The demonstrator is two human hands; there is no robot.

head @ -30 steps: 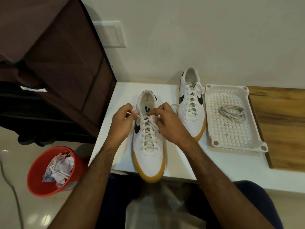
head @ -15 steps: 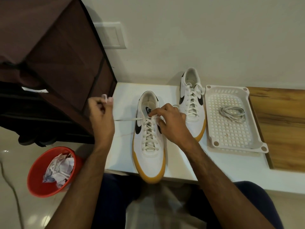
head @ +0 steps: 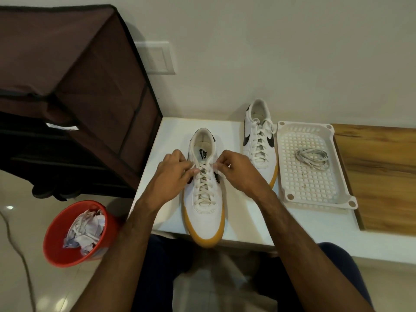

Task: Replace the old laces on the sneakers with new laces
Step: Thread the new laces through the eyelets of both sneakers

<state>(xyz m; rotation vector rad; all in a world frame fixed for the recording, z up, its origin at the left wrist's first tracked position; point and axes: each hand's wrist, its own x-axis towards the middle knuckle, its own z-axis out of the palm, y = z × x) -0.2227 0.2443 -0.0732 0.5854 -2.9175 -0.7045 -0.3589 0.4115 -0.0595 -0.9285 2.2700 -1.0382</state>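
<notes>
A white sneaker with a yellow sole (head: 203,212) lies on the white table (head: 247,226), toe toward me and over the front edge. It is threaded with a white lace (head: 203,183). My left hand (head: 174,170) pinches the lace at the top left eyelets. My right hand (head: 234,170) pinches it at the top right eyelets. A second laced sneaker (head: 258,140) stands farther back to the right. A coiled grey-white lace (head: 311,157) lies in a white perforated tray (head: 313,199).
A red bin (head: 67,255) holding crumpled paper and laces stands on the floor at the left. A brown fabric cabinet (head: 78,86) rises beside the table's left edge. A wooden surface (head: 380,172) adjoins the tray on the right. My knees sit below the table front.
My left hand, which had pulled the lace end far out to the left, has come back to the shoe's top eyelets. My right hand stayed at the top right eyelets.
</notes>
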